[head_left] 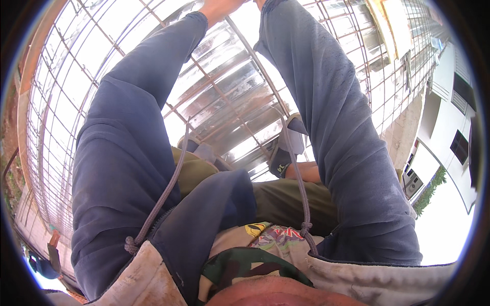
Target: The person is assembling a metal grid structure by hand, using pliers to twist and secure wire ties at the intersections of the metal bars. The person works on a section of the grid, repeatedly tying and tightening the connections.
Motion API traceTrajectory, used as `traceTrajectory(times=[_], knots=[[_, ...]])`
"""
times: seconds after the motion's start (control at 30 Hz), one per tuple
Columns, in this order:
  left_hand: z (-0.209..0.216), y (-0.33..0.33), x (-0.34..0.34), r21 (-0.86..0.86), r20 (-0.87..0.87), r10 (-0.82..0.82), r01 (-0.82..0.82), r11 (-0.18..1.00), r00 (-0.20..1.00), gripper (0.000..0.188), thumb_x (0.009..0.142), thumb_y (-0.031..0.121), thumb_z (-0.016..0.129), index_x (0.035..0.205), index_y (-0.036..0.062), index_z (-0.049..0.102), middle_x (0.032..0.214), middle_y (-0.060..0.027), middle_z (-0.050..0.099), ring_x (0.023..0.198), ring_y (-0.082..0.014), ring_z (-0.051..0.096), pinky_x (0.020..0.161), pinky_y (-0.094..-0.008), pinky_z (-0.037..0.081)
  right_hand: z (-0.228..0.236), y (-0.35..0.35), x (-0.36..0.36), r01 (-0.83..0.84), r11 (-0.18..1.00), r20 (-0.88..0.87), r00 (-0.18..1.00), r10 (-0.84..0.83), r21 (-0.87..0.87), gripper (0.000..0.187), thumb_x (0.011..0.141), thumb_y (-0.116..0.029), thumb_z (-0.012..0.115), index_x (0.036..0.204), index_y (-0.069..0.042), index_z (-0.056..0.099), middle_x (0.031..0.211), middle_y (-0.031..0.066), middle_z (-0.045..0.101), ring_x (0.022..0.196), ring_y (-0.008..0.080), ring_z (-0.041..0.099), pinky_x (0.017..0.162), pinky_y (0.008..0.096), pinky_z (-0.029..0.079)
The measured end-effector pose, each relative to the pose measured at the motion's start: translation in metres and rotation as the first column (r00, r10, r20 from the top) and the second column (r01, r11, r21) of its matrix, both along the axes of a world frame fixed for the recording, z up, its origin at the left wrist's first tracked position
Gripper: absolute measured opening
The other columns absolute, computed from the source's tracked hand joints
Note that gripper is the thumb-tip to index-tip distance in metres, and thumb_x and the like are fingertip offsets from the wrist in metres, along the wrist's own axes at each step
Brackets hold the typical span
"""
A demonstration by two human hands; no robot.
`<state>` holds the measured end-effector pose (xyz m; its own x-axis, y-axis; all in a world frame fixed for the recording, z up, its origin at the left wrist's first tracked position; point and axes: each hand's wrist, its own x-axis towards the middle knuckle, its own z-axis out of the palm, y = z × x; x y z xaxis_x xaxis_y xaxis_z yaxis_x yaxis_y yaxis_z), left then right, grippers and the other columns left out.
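Observation:
Both my arms, in dark blue sleeves, stretch forward to the top edge of the view. The wrist and part of my left hand (pixel 220 7) show there, with the fingers cut off by the edge. Only a sliver of my right hand (pixel 260 3) is visible, close beside the left. The hands are nearest to the grid of steel rebar (pixel 208 77) laid over shiny corrugated metal decking (pixel 224 109). Whether either hand holds anything is out of sight.
My shoes (pixel 279 162) rest on the decking and bars below me. A brownish edge beam (pixel 25 109) curves along the left. At the upper right lies a pale yellow board (pixel 383 28). White buildings (pixel 440 135) stand beyond on the right. Hood cords (pixel 168 188) dangle between my arms.

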<state>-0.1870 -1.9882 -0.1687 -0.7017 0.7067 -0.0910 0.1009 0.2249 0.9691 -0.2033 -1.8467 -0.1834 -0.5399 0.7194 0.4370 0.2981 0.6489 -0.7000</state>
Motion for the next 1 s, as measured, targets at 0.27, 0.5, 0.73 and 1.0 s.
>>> traceTrajectory(times=[0.27, 0.5, 0.73, 1.0], knots=[[-0.008, -0.018, -0.04, 0.093, -0.362, -0.374, 0.432, 0.897, 0.854, 0.019, 0.098, 0.014, 0.066, 0.114, 0.0049, 0.07, 0.106, -0.0141, 0.073, 0.097, -0.0283, 0.072, 0.08, -0.0355, 0.056, 0.089, -0.042, 0.043, -0.462, 0.631, -0.202, 0.875, 0.441, -0.624, 0.027, 0.103, -0.028, 0.064, 0.104, -0.002, 0.072, 0.097, 0.0174, 0.075, 0.087, 0.0277, 0.072, 0.079, 0.0388, 0.058], [-0.047, -0.022, -0.103, 0.255, 0.403, -0.568, 0.508, 0.823, 0.718, 0.022, 0.091, 0.007, 0.074, 0.113, 0.004, 0.069, 0.103, -0.0036, 0.07, 0.09, -0.0127, 0.065, 0.077, -0.031, 0.053, 0.074, -0.05, 0.016, -0.652, 0.193, -0.523, 0.723, 0.451, -0.734, 0.024, 0.102, -0.026, 0.064, 0.097, -0.004, 0.071, 0.088, 0.0069, 0.071, 0.079, 0.0171, 0.067, 0.075, 0.0347, 0.056], [0.002, -0.024, -0.023, 0.059, 0.186, -0.079, 0.069, 0.996, 0.979, 0.048, 0.094, 0.011, 0.073, 0.138, -0.0011, 0.058, 0.129, -0.0137, 0.069, 0.115, -0.0235, 0.065, 0.097, -0.0403, 0.053, 0.054, -0.032, 0.014, -0.511, 0.572, -0.257, 0.846, 0.467, -0.642, 0.022, 0.101, -0.022, 0.06, 0.096, -0.003, 0.07, 0.083, 0.0105, 0.069, 0.076, 0.0215, 0.066, 0.073, 0.0372, 0.056], [-0.051, -0.02, -0.03, -0.124, -0.316, 0.036, -0.079, 0.989, 0.948, 0.032, 0.098, 0.021, 0.063, 0.115, -0.0069, 0.067, 0.107, -0.0335, 0.071, 0.104, -0.0488, 0.069, 0.081, -0.0507, 0.054, 0.008, -0.054, -0.036, -0.245, 0.966, 0.135, 0.963, 0.233, 0.084, 0.016, 0.095, -0.016, 0.061, 0.099, -0.003, 0.071, 0.085, 0.0151, 0.072, 0.079, 0.0279, 0.07, 0.072, 0.0413, 0.056]])
